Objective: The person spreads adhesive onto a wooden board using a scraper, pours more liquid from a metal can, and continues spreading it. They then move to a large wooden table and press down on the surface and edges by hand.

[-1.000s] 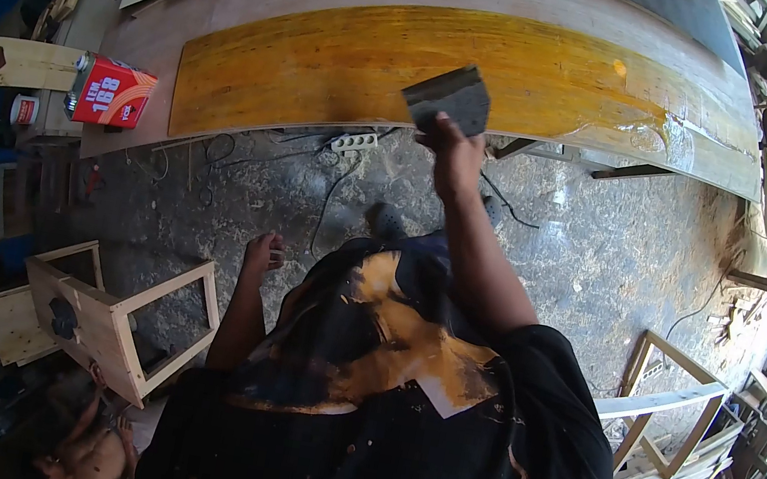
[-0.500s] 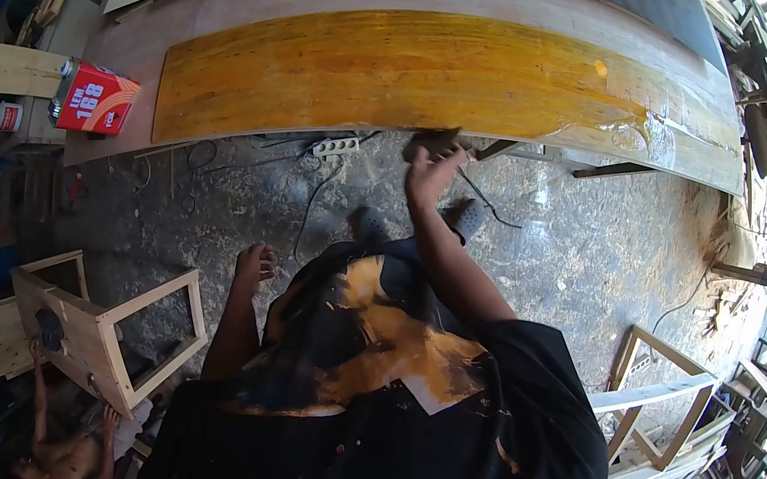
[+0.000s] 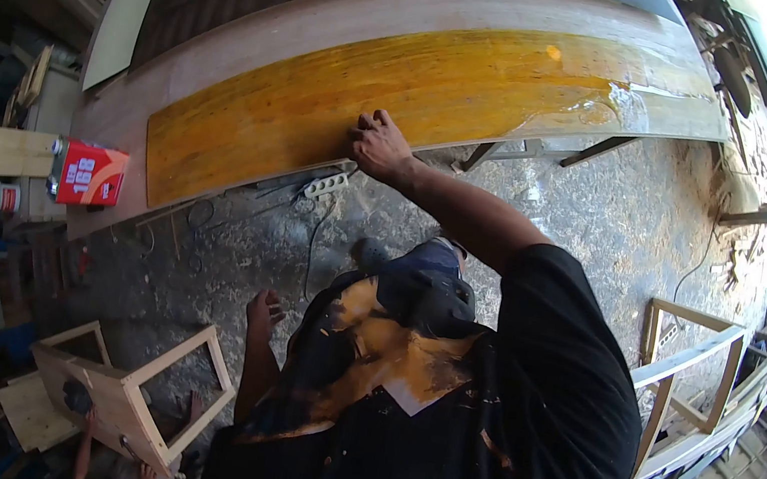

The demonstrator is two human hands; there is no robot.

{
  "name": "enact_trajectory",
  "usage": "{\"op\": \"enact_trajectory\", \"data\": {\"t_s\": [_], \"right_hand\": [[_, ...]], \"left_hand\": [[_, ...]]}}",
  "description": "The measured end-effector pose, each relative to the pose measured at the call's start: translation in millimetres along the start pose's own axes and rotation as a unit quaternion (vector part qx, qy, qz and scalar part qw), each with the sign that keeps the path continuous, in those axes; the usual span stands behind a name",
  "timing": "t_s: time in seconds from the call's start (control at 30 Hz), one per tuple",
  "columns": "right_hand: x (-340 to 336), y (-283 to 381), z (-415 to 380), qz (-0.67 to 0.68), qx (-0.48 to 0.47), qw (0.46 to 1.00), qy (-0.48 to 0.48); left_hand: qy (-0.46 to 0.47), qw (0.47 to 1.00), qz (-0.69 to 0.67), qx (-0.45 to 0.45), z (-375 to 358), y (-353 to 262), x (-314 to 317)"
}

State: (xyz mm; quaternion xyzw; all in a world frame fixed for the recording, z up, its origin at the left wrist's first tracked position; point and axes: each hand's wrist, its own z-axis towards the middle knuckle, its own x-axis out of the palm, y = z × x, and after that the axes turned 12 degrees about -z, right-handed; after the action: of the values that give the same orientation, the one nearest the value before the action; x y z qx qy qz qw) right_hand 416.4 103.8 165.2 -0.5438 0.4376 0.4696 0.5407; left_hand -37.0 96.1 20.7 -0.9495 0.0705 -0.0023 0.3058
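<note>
The right hand (image 3: 381, 146) lies on the near edge of the long board (image 3: 430, 85), fingers spread and curled over the rim, palm down on the glossy yellow coat. Whether anything is tucked under the palm cannot be told. The arm reaches forward and to the left from a black shirt (image 3: 434, 421) smeared with yellow.

The left hand (image 3: 265, 307) hangs low beside the body above the concrete floor (image 3: 599, 225), fingers loosely curled and holding nothing.

The board runs across the top of the view, wet and amber over most of its length, with a clear shiny puddle (image 3: 619, 106) near its right end and bare pale wood along its far edge and left end. It rests on the surface, with metal supports showing under its right part.

A red can (image 3: 88, 174) marked 168 stands near the board's left end. A white power strip (image 3: 326, 185) and cables lie on the floor just below the right hand. A wooden frame (image 3: 140, 392) sits at lower left, where another person's hands touch it. More frames (image 3: 684, 381) stand at the right.
</note>
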Motion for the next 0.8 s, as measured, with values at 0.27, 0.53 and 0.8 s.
{"op": "enact_trajectory", "data": {"t_s": [0.27,0.53,0.8], "right_hand": [[17,-185,-137,-0.062,0.055,0.996,0.013],[-22,-323,-258,-0.044,0.453,0.890,0.021],[27,-374,-254,0.068,0.542,0.826,0.138]], "left_hand": [[0.012,0.999,0.005,-0.046,2,28,41],[0.029,0.998,0.006,-0.063,41,3,107],[0.038,0.998,0.038,-0.009,9,-20,256]]}}
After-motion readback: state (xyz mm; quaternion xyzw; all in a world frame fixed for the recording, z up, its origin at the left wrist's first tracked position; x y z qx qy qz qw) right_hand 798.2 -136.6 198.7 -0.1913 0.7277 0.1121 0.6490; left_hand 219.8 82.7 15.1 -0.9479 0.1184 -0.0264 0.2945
